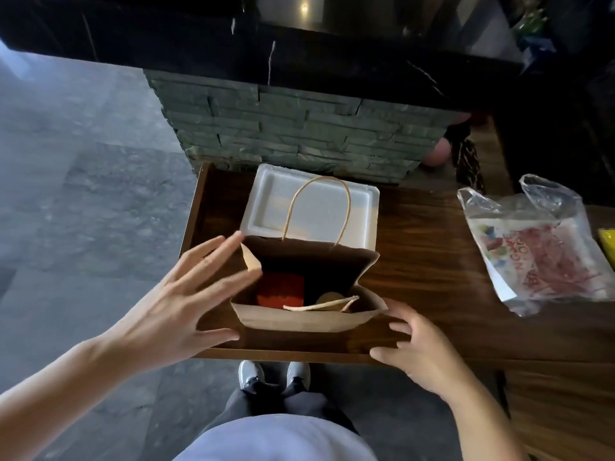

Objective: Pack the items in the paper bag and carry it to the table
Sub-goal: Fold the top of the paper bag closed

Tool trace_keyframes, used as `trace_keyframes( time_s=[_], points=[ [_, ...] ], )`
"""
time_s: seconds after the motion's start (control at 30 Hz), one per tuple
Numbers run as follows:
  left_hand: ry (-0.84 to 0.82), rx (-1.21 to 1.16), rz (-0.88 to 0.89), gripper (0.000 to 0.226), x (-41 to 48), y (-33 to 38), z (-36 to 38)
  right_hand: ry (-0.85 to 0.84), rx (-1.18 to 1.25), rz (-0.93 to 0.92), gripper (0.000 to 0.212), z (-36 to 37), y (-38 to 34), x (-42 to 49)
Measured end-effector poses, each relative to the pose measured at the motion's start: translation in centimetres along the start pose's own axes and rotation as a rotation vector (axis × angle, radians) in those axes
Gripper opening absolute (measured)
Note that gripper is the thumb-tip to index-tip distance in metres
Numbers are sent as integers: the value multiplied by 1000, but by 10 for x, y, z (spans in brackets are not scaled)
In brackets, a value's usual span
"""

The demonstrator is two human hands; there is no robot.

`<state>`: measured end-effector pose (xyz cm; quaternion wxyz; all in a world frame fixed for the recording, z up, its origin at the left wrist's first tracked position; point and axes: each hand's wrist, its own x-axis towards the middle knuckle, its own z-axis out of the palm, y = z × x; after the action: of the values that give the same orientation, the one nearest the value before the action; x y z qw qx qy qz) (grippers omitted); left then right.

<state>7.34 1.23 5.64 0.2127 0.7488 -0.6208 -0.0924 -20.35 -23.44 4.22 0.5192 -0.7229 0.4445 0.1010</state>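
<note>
Standing upright near the left end of the dark wooden surface (pixel 416 261), the paper bag (pixel 299 319) has its mouth open to the ceiling, and both hands flank it. The left hand (pixel 186 294) is spread wide, fingers splayed, its fingertips at the folded left gusset near the rim; whether they touch the paper I cannot tell. The right hand (pixel 419 347) is loosely curled and holds nothing, its fingertips just beside the bag's near right corner.

Inside the bag, a red-topped item (pixel 281 289) sits at the left and a pale round item (pixel 329 299) at the right; neither can be named more closely. A white foam tray (pixel 263 207) lies directly behind the bag and a printed plastic bag (pixel 539 247) lies well apart to the right, so packing looks unfinished.

The step in hand appears to be steadying and opening the bag. It would go best with the left gusset pushed outward, the near wall kept from sagging, and the near handle (pixel 319 306), now drooping into the mouth, flipped outside.

The mouth's long axis runs left to right, parallel to the surface's near edge. The far handle (pixel 317 207) stands up, ready for carrying.
</note>
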Motion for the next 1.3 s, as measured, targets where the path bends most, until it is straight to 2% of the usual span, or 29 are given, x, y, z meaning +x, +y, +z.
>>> trace_keyframes(
  time_s=[0.1,0.13,0.2,0.3,0.4,0.47,0.53,0.6,0.63,0.7,0.73,0.8,0.87,0.93,0.97,1.03,1.13,1.2,1.23,1.3],
  points=[
    [42,-267,-450,123,-18,-4,9,69,45,-17,80,7,5,0],
    [36,-354,-556,124,-23,-7,17,93,54,-30,77,7,5,0],
    [18,-479,-641,112,-29,-12,37,118,79,-53,71,8,4,3],
    [9,-524,-627,80,-21,-2,60,79,86,-152,58,17,-9,13],
    [-81,-579,-561,62,-3,7,73,6,62,-293,47,31,-21,23],
    [-88,-533,-513,49,4,3,74,12,91,-303,43,32,-18,29],
    [-23,-435,-493,41,6,-6,69,36,167,-241,42,26,-10,32],
    [48,-379,-459,35,7,-13,63,51,328,-204,57,21,-3,33],
    [77,-426,-441,39,8,-16,62,56,417,-209,71,20,-2,34],
    [116,-658,-485,57,14,-17,61,50,471,-224,93,21,-4,39],
    [121,-749,-517,63,18,-17,60,37,443,-236,95,22,-5,43],
    [101,-748,-533,64,24,-21,63,30,325,-272,76,24,-7,52],
    [45,-611,-552,39,29,-27,68,56,220,-322,41,25,-7,62],
    [23,-618,-665,7,31,-29,73,108,236,-291,11,28,-8,68],
    [26,-651,-733,16,32,-27,77,151,254,-252,7,31,-7,71],
    [38,-718,-919,35,33,-26,86,268,232,-178,24,38,-3,79],
    [52,-786,-1137,38,36,-24,95,307,232,-93,24,47,2,82],
    [56,-683,-1116,33,38,-19,99,277,213,-91,14,51,5,81],
    [60,-554,-1066,33,37,-16,99,287,162,-109,20,53,6,79],
    [72,-193,-847,52,32,-8,101,398,-25,-194,45,58,7,74]
  ],
)
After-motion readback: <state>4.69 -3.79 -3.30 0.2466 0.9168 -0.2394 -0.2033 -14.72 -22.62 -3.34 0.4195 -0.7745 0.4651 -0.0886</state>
